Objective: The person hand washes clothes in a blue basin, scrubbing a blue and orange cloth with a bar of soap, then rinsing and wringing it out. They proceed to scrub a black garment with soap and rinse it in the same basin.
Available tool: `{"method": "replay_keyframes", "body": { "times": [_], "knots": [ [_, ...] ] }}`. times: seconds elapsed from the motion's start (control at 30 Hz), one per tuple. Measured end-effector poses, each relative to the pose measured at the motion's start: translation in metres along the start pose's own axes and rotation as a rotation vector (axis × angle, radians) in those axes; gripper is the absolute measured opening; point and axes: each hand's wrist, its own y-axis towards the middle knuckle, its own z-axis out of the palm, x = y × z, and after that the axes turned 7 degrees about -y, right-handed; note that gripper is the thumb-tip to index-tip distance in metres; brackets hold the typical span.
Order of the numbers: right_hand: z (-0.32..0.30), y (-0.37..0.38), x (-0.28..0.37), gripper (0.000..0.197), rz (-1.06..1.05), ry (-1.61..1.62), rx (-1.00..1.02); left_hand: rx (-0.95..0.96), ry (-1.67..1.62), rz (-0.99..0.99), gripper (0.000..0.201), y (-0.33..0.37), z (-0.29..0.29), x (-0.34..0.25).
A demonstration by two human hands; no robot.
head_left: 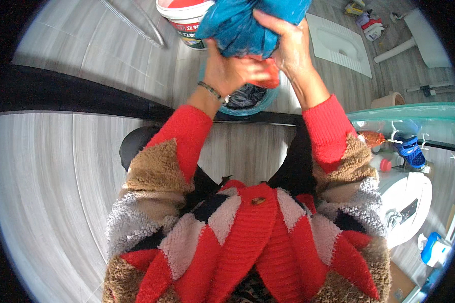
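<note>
A wet blue cloth [250, 28], bunched up, is held above a light-blue basin [253, 108]. My right hand [290, 48] grips its right side, the thumb laid over the fabric, with what looks like suds on the skin. My left hand [225, 70] is closed at the cloth's lower left edge, its fingers blurred by motion. Just beneath the cloth, between my hands, is a red piece [270, 74], perhaps fabric; its kind is unclear. Dark cloth [245, 97] lies in the basin, partly hidden by my hands.
Behind my left hand stands a white bucket [179, 17] with something red inside. A grey hose [139, 22] lies at the far left. To the right are a squat toilet [341, 45], a glass shelf edge [409, 112], a blue slipper [412, 152] and a round white stool [409, 197].
</note>
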Motion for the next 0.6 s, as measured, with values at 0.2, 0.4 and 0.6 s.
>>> {"method": "replay_keyframes", "body": {
  "times": [0.2, 0.4, 0.6],
  "knots": [
    [-0.012, -0.025, -0.009, 0.049, 0.305, -0.108, 0.313, 0.371, 0.15, 0.266, 0.076, 0.006, -0.009, -0.057],
    [-0.036, -0.022, -0.034, 0.051, 0.809, -0.228, 0.38, 0.088, 0.385, 0.352, 0.053, 0.001, -0.014, -0.062],
    [-0.04, -0.036, -0.046, 0.044, 0.819, -0.353, 0.456, -0.046, 0.982, 0.408, 0.038, 0.009, -0.015, -0.044]
  ]
}}
